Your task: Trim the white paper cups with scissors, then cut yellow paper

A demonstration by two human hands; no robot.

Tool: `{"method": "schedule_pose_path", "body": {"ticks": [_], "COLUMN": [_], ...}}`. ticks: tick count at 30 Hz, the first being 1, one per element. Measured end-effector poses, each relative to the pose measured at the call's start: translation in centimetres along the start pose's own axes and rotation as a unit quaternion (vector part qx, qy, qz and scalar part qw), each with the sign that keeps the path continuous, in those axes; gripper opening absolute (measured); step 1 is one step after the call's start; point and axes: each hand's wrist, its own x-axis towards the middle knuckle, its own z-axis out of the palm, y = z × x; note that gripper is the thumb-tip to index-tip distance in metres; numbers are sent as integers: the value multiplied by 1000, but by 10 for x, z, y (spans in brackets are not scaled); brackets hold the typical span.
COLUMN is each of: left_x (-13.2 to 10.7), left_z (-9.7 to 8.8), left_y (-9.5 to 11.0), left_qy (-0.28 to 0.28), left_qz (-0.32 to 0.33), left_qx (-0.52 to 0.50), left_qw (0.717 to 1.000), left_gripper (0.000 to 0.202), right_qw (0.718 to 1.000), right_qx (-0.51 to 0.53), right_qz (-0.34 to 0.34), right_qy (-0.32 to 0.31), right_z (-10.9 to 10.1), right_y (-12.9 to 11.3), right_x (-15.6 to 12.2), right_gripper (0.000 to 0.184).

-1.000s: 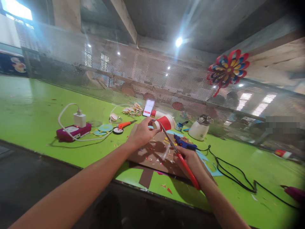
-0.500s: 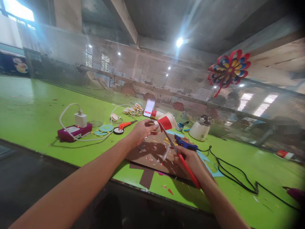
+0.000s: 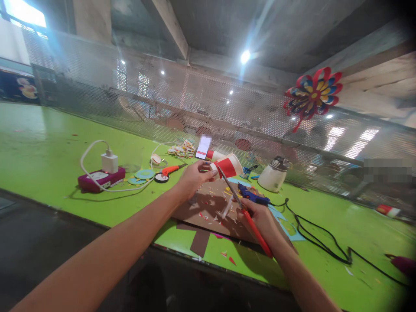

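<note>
My left hand (image 3: 196, 177) pinches a red and white paper cup (image 3: 226, 168), tilted on its side above a brown board (image 3: 195, 212). In my right hand (image 3: 256, 216) is a pair of scissors with red handles (image 3: 258, 234). Their blades point up and to the left, with the tips at the cup's red side; I cannot tell whether they cut into it. White and red paper scraps (image 3: 203, 216) lie on the board beneath. A blue glue gun (image 3: 253, 196) rests just behind my right hand.
On the green table (image 3: 48, 151) stand a purple power strip (image 3: 102, 178) with a white charger (image 3: 109, 162), an orange-handled cutter (image 3: 172, 169), a phone (image 3: 203, 147) and a white kettle-like pot (image 3: 273, 174). A black cord (image 3: 320, 236) trails right. Mesh (image 3: 182, 104) rises behind.
The cup has turned slightly in my left hand, its wide end shifting a little to the right. The scissors stay almost in the same place.
</note>
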Motion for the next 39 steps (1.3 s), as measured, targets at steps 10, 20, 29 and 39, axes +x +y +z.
{"method": "schedule_pose_path", "body": {"ticks": [10,20,29,39], "left_x": [-2,-1,0,-2], "left_z": [0,-1,-4,-3], "left_y": [4,1,-1,-1], "left_qy": [-5,-6,-5,-1], "left_qz": [-12,-5,9,-5], "left_qx": [6,52,68,49], "left_qw": [1000,999,998,999], "left_gripper": [25,25,30,27], "right_qw": [1000,1000,1000,999], "right_qx": [-3,-10,-24,-54], "right_qz": [6,9,5,5], "right_qy": [-3,-5,3,4], "right_z": [-1,0,-2,-1], "right_y": [-4,0,-9,-11], "right_x": [-1,1,0,0], "right_gripper": [37,38,31,37]}}
